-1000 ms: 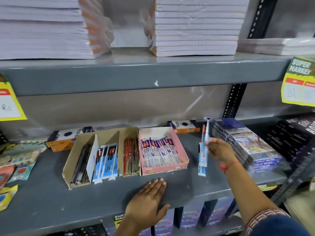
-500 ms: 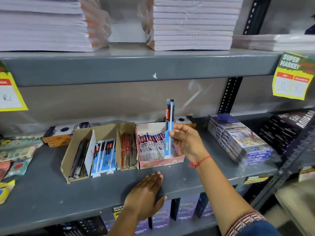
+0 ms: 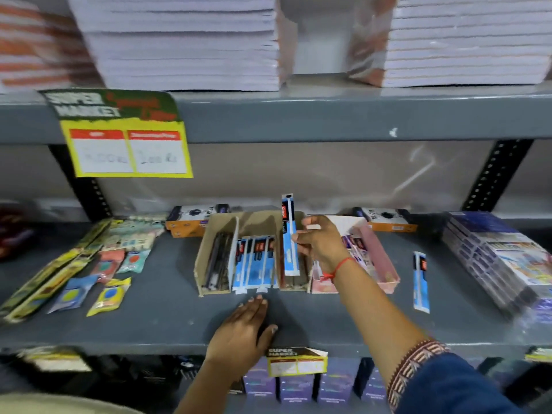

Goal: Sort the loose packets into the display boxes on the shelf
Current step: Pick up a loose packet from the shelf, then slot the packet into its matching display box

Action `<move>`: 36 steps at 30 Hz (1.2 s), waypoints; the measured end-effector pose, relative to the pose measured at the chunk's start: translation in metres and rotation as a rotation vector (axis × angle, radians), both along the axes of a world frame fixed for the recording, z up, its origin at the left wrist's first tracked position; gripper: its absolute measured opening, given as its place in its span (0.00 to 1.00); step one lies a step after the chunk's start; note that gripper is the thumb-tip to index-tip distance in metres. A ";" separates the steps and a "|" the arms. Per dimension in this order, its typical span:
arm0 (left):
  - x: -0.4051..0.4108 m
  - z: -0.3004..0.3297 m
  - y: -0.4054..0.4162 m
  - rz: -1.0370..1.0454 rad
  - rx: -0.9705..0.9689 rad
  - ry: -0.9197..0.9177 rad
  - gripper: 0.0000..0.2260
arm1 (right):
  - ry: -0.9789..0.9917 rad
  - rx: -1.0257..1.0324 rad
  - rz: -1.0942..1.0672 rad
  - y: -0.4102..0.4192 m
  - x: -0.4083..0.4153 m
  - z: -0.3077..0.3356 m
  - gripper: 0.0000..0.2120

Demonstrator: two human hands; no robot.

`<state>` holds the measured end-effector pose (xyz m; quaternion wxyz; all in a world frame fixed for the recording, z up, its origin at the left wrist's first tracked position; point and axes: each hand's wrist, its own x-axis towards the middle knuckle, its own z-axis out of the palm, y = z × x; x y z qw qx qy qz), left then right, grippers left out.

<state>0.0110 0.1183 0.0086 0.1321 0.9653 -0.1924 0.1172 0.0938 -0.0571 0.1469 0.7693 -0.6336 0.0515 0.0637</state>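
Note:
My right hand grips a long blue and white pen packet and holds it upright over the right compartment of the brown cardboard display box. That box holds dark pens on the left and blue packets in the middle. A pink display box with white packets stands just right of it, partly hidden by my arm. One loose blue packet lies flat on the grey shelf further right. My left hand rests flat on the shelf's front edge, holding nothing.
Loose packets of erasers and yellow strips lie on the shelf's left. Orange boxes stand behind the display boxes. A wrapped stack of books sits at right. Notebook stacks fill the upper shelf, with a yellow price tag hanging below.
My right hand carried the blue packet leftward, from beside the pink box, across it, to over the brown box. The view swung left. My left hand stayed on the shelf edge.

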 end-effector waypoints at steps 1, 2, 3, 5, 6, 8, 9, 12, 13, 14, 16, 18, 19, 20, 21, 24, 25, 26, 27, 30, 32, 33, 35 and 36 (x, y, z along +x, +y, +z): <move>-0.001 0.003 0.006 0.014 0.006 -0.004 0.23 | 0.007 -0.040 0.004 0.013 0.005 -0.003 0.19; -0.002 0.005 0.012 0.020 0.010 -0.024 0.21 | 0.005 -0.110 0.009 0.028 0.011 -0.006 0.18; -0.002 0.004 0.013 0.016 0.012 -0.060 0.20 | -0.012 -0.205 0.007 0.039 0.016 -0.009 0.18; -0.001 0.002 0.014 0.004 0.005 -0.106 0.19 | -0.073 -0.467 0.022 0.060 0.027 -0.015 0.18; -0.001 0.002 0.013 0.006 -0.008 -0.115 0.19 | -0.098 -0.606 0.050 0.069 0.031 -0.017 0.16; -0.001 0.001 0.013 0.007 -0.037 -0.125 0.19 | -0.129 -0.881 0.089 0.082 0.041 -0.020 0.13; 0.000 0.000 0.014 0.004 -0.045 -0.126 0.18 | -0.120 -0.985 0.105 0.088 0.045 -0.021 0.14; -0.002 0.003 0.014 0.003 -0.055 -0.108 0.19 | -0.125 -1.223 0.144 0.100 0.052 -0.024 0.15; -0.002 0.004 0.013 0.000 -0.052 -0.107 0.18 | -0.134 -1.287 0.157 0.103 0.055 -0.026 0.15; -0.002 0.004 0.014 -0.004 -0.045 -0.103 0.18 | -0.109 -1.302 0.169 0.108 0.057 -0.028 0.15; -0.003 0.005 0.013 -0.017 -0.025 -0.101 0.18 | -0.077 -1.304 0.174 0.112 0.061 -0.032 0.15; -0.003 0.006 0.013 -0.030 -0.009 -0.094 0.19 | -0.039 -1.297 0.179 0.114 0.064 -0.037 0.16; -0.004 0.007 0.013 -0.033 -0.002 -0.092 0.19 | -0.023 -1.311 0.194 0.114 0.065 -0.040 0.16; -0.004 0.007 0.013 -0.033 0.002 -0.098 0.19 | -0.010 -1.325 0.201 0.112 0.065 -0.041 0.16; -0.004 0.006 0.013 -0.034 0.005 -0.114 0.19 | -0.004 -1.345 0.207 0.111 0.064 -0.043 0.15; -0.004 0.006 0.013 -0.005 -0.002 -0.108 0.19 | -0.021 -1.403 0.223 0.108 0.062 -0.041 0.14; -0.003 0.005 0.013 -0.003 -0.008 -0.108 0.19 | -0.048 -1.423 0.217 0.107 0.061 -0.037 0.14; -0.003 0.004 0.013 0.000 -0.013 -0.105 0.19 | -0.079 -1.443 0.213 0.107 0.062 -0.033 0.14; -0.003 0.006 0.012 0.000 -0.013 -0.107 0.19 | -0.119 -1.464 0.203 0.105 0.061 -0.027 0.15; -0.005 0.007 0.010 0.022 -0.051 -0.115 0.18 | -0.199 -1.464 0.081 0.088 0.057 -0.006 0.15; -0.005 0.008 0.007 0.045 -0.072 -0.075 0.18 | -0.193 -1.373 -0.074 0.064 0.055 0.003 0.16; -0.005 0.008 0.005 0.059 -0.063 -0.030 0.19 | -0.186 -1.321 -0.152 0.050 0.053 0.005 0.16; -0.003 0.003 -0.001 0.058 -0.022 0.010 0.22 | -0.154 -1.229 -0.284 0.017 0.049 0.005 0.15; -0.003 0.000 -0.005 0.039 -0.022 0.004 0.23 | -0.136 -1.175 -0.340 0.001 0.046 0.002 0.14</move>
